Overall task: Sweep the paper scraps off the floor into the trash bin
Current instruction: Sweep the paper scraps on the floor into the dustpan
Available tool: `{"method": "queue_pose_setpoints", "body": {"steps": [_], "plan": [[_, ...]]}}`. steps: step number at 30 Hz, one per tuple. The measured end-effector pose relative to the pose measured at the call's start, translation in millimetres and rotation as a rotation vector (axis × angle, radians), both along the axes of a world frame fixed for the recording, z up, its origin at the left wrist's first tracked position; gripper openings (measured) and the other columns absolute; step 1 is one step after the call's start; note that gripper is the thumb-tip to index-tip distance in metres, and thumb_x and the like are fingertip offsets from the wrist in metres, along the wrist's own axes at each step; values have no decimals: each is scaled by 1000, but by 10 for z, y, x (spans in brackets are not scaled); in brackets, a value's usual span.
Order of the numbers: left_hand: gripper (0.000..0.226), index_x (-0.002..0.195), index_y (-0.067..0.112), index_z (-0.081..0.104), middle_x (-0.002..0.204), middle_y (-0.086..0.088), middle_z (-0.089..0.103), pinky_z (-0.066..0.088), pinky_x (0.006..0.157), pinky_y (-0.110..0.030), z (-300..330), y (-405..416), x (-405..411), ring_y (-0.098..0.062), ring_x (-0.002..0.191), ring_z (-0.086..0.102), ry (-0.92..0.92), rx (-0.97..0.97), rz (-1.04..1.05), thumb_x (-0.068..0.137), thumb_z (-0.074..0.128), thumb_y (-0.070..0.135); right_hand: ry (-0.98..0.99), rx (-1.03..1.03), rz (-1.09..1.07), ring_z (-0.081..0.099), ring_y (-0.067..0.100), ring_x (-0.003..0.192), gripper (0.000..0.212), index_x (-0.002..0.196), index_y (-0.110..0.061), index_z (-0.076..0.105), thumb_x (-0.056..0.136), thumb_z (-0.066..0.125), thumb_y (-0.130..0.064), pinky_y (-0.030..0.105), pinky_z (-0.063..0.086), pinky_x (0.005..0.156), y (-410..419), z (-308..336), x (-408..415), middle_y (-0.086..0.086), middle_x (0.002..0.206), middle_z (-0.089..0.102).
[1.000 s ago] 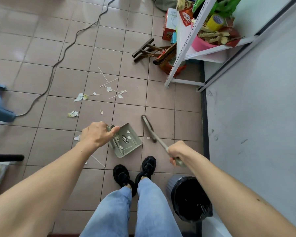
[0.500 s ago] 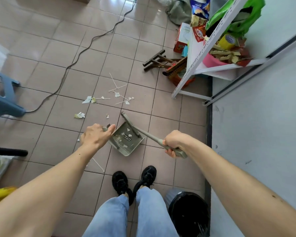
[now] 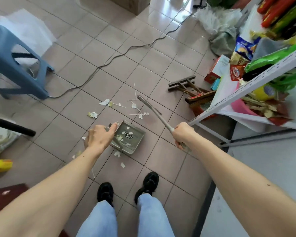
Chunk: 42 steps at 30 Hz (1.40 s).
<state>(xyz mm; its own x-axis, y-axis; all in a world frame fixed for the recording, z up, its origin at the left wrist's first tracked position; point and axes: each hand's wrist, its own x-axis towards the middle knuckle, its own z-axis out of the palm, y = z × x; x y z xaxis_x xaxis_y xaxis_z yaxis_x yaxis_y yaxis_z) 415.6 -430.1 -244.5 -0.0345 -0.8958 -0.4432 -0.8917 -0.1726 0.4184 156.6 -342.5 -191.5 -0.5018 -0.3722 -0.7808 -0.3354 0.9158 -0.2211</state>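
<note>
A: Tips? Left hand (image 3: pixel 99 137) clamps the dustpan (image 3: pixel 129 139), right hand (image 3: pixel 182 134) fisted on the broom (image 3: pixel 152 108). Scraps (image 3: pixel 134 106) lie just beyond the pan.

B: Keep the lip flat, drag short strokes toward it. Bin's out of view.

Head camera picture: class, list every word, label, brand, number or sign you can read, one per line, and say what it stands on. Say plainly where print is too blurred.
No text can be read with certainty.
Dustpan, held by the left hand: a dark label with pale characters, too blurred to read.
Red snack packet on the shelf: white lettering, unreadable.
Blue snack bag: print too blurred.
Red and white box on the floor: print too small.
</note>
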Motion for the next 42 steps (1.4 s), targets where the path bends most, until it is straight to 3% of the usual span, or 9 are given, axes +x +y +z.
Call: {"method": "queue_pose_setpoints", "body": {"steps": [10, 13, 20, 25, 29, 32, 36, 39, 42], "plan": [[68, 71, 8, 71, 63, -3, 60, 41, 67, -33, -118, -203, -634, -30, 73, 59, -44, -9, 167, 90, 43, 66, 94, -19, 221, 58, 22, 52, 23, 114, 0, 61, 97, 47, -7, 13, 33, 25, -784, -169, -805, 22, 105, 67], [69, 62, 11, 66, 66, -4, 64, 46, 69, -34, -194, -290, -749, -31, 74, 63, -42, -5, 180, 89, 40, 69, 120, -30, 234, 69, 30, 76, 25, 116, -2, 61, 95, 49, -7, 17, 39, 27, -1076, -274, -939, 20, 106, 67], [63, 65, 14, 65, 75, -7, 64, 42, 69, -33, -263, -343, -1060, -30, 81, 60, -84, 14, 274, 90, 41, 67, 125, -51, 369, 57, 22, 47, 10, 97, -4, 53, 93, 43, -1, 19, 38, 26, -1568, -420, -1179, 23, 102, 68], [61, 60, 14, 59, 85, -11, 66, 40, 68, -33, -330, -304, -1329, -32, 84, 61, -90, 31, 335, 91, 43, 64, 86, 3, 432, 64, 28, 64, 15, 102, -2, 58, 93, 47, -3, 29, 49, 39, -1692, -556, -1401, 22, 106, 67], [62, 75, 12, 67, 93, -13, 71, 41, 68, -33, -413, -242, -1512, -35, 93, 64, -99, 13, 386, 90, 43, 66, 5, 54, 543, 59, 24, 64, 22, 113, -1, 59, 92, 53, -2, 27, 54, 50, -1634, -618, -1577, 11, 81, 60], [59, 67, 15, 63, 95, -14, 70, 40, 69, -33, -404, -200, -1662, -35, 95, 63, -91, 7, 390, 92, 42, 64, 2, 73, 593, 58, 25, 73, 25, 114, 3, 57, 90, 57, -3, 31, 59, 69, -1522, -588, -1690, 11, 87, 58], [57, 67, 16, 63, 96, -18, 71, 41, 69, -33, -397, -183, -1764, -37, 95, 64, -84, -4, 412, 92, 43, 64, -21, 130, 679, 56, 22, 48, 15, 104, 3, 56, 92, 50, -3, 21, 43, 31, -1444, -523, -1825, 14, 76, 59], [59, 71, 14, 65, 97, -19, 71, 39, 69, -34, -401, -173, -1826, -37, 95, 63, -87, -11, 421, 93, 41, 63, -46, 208, 712, 50, 20, 32, 15, 87, 3, 53, 95, 42, -3, 20, 38, 30, -1423, -451, -1846, 20, 71, 58], [62, 79, 10, 71, 100, -20, 70, 39, 72, -35, -393, -139, -1872, -37, 99, 62, -85, -9, 433, 93, 41, 63, -66, 258, 816, 50, 21, 30, 19, 92, 4, 58, 93, 41, -3, 22, 40, 32, -1444, -338, -1866, 20, 67, 60]]}}
